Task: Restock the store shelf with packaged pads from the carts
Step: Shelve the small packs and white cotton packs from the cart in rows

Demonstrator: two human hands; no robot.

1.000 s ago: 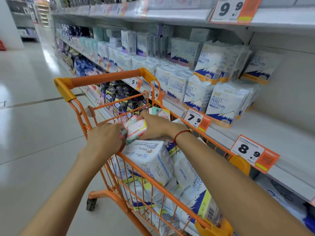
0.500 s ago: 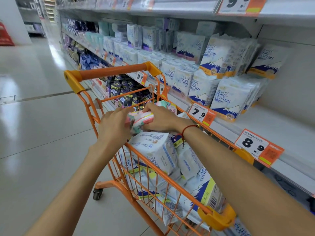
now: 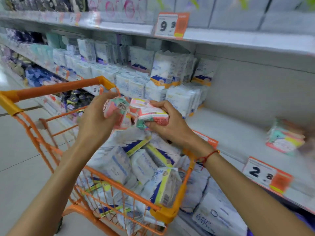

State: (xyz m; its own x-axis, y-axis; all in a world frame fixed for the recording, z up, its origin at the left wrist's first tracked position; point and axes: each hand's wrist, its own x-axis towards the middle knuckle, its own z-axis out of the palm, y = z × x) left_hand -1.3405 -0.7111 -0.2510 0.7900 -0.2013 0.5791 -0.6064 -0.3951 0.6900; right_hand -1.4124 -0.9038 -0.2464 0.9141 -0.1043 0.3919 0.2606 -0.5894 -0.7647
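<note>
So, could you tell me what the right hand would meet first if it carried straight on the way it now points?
Probably the pack in the left hand: the right hand points left with its own pink pack, and the other pack sits right beside it, though depth is blurred.

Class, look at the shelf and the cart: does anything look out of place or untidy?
Yes. The white packs in the orange cart lie jumbled at all angles. One pink pack lies alone, tilted, on a bare stretch of shelf, unlike the neat upright rows further left.
</note>
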